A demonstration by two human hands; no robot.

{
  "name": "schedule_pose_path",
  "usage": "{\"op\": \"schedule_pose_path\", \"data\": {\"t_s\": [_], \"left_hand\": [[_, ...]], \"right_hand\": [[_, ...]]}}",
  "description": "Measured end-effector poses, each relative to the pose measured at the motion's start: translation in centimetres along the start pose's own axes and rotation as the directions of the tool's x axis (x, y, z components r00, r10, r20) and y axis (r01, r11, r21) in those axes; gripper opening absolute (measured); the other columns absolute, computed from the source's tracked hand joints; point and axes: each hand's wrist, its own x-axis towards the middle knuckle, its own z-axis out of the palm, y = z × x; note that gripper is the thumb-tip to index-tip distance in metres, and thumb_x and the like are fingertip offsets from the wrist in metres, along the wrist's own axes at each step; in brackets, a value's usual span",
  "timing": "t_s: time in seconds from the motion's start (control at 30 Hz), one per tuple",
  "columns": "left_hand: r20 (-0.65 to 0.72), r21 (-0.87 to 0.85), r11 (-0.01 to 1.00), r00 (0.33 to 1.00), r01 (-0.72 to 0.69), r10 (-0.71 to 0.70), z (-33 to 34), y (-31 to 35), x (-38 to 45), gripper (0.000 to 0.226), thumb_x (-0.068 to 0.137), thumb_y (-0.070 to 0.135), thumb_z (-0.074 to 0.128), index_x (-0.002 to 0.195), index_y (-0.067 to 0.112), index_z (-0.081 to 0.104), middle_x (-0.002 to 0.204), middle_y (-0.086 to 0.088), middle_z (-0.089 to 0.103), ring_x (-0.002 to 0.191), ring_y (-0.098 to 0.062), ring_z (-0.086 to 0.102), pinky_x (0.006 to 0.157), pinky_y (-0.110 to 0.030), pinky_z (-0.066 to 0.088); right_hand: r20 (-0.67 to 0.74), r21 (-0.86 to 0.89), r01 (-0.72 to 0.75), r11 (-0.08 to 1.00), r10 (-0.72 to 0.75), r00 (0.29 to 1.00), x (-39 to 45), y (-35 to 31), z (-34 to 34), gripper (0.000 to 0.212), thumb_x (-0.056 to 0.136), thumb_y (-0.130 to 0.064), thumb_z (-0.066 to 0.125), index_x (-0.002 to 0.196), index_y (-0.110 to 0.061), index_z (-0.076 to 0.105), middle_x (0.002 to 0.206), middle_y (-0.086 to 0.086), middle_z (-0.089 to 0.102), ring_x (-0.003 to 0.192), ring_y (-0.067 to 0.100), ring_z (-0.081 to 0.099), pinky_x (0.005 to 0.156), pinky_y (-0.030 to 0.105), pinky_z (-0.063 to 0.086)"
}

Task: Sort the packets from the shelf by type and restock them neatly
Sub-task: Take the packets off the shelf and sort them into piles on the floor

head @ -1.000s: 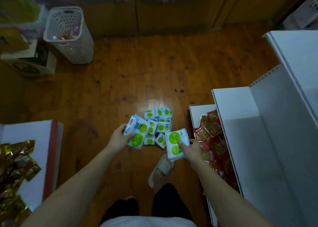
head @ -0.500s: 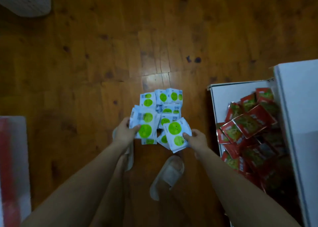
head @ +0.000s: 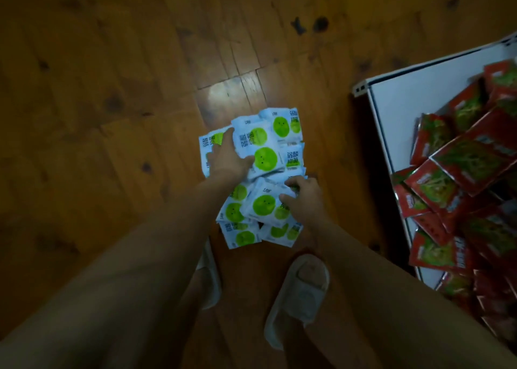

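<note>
On the wooden floor (head: pixel 117 94), just ahead of our slippers (head: pixel 300 293), lies the pile of white-and-green packets (head: pixel 253 206), and both our hands are down on it. Our left hand (head: pixel 228 159) grips 1 large packet (head: pixel 258 152), thumb curled over its lower edge and fingers behind its left side, holding it at the top of the pile. Our right hand (head: pixel 303 198) rests on the lower part of the heap, its fingers curled round the edge of another packet (head: pixel 265 205); whether that one is lifted or only pressed flat we cannot tell. To our right stands the white shelf tray (head: pixel 405 103), heaped with loose red packets (head: pixel 470 173), well apart from the green ones.

We judge the sorting step to be in hand: the green type is gathered on the floor while the red type stays on the shelf. Restocking has not begun for this group. The next move, as we read it, calls for setting both held packets squarely on the pile, edges aligned and faces the same way, so that the stack can be lifted whole. The packets look slick and soft, so they may slide off one another if dropped carelessly.
</note>
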Motion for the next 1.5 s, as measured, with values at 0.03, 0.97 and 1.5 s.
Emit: {"op": "schedule_pose_path", "data": {"t_s": [0.03, 0.97, 1.5], "left_hand": [[-0.008, 0.115, 0.993, 0.999, 0.032, -0.031, -0.2, 0.3, -0.3, 0.090, 0.083, 0.037, 0.073, 0.153, 0.032, 0.018, 0.147, -0.016, 0.035, 0.135, -0.042, 0.032, 0.108, -0.050, 0.036], [0.218, 0.620, 0.558, 0.805, -0.551, 0.552, -23.0, 33.7, -55.3, 0.035, 0.091, 0.053, 0.049, 0.119, 0.033, 0.060, 0.112, 0.003, 0.064, 0.096, -0.019, 0.061, 0.080, -0.035, 0.053], [0.489, 0.510, -0.090, 0.202, -0.855, 0.849, -19.7, 37.2, -78.4, 0.033, 0.092, 0.054, 0.049, 0.109, 0.030, 0.064, 0.102, 0.005, 0.067, 0.086, -0.013, 0.061, 0.070, -0.033, 0.056]], "right_hand": [[-0.053, -0.001, -0.013, 1.000, 0.013, 0.998, -0.4, -0.2, -0.1, 0.038, 0.080, -0.024, 0.077, 0.114, -0.013, 0.064, 0.118, 0.014, 0.051, 0.108, 0.029, 0.051, 0.096, 0.042, 0.044], [-0.239, 0.102, 0.249, 0.963, -0.219, 0.946, -49.1, -23.1, -39.6, 0.025, 0.094, -0.028, 0.052, 0.077, -0.009, 0.055, 0.084, 0.015, 0.064, 0.083, 0.035, 0.060, 0.061, 0.035, 0.036], [-0.704, 0.211, 0.176, 0.961, 0.025, 0.710, -75.7, -18.8, -41.7, 0.033, 0.097, -0.038, 0.049, 0.084, -0.011, 0.062, 0.084, 0.011, 0.068, 0.077, 0.027, 0.062, 0.069, 0.038, 0.049]]}}
